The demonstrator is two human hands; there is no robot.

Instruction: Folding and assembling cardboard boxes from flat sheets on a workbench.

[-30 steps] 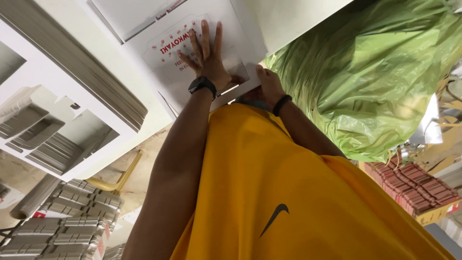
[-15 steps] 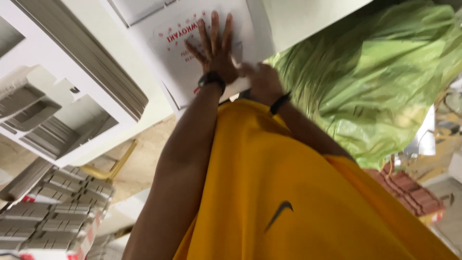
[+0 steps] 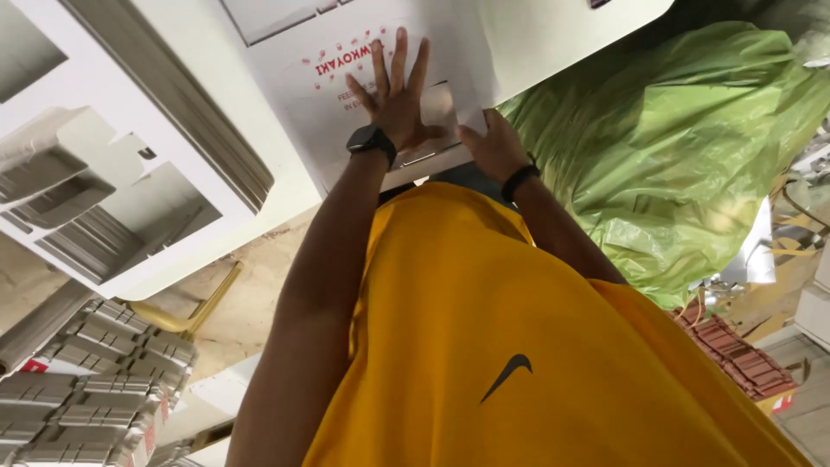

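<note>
A person in a yellow shirt (image 3: 536,346) leans over a white work surface (image 3: 216,86), both arms stretched forward onto a flat white cardboard sheet (image 3: 346,95) printed in red. The sheet lies at the near edge of the surface, directly ahead of the person's chest. The left hand (image 3: 396,99), a black watch (image 3: 372,141) on its wrist, lies palm-down on the sheet with all fingers spread wide and straight, pressing rather than gripping. The right hand (image 3: 491,147), with a dark band (image 3: 519,180) round its wrist, sits just beside the left at the sheet's near edge, its thumb and fingers pinched on a small folded flap (image 3: 441,112) of the same cardboard; how many fingers are tucked beneath cannot be told from here.

To the person's left, a tall stack of flat card blanks (image 3: 173,95) rests on the same surface, with cut-out white card pieces (image 3: 78,186) beside it. Lower down on that side, bundles of folded grey-white cartons (image 3: 95,380) are piled near the floor. To the right, a large green plastic bag (image 3: 683,147) bulges, close against the edge of the work surface, and a reddish-brown block of stacked items (image 3: 735,355) sits below it
</note>
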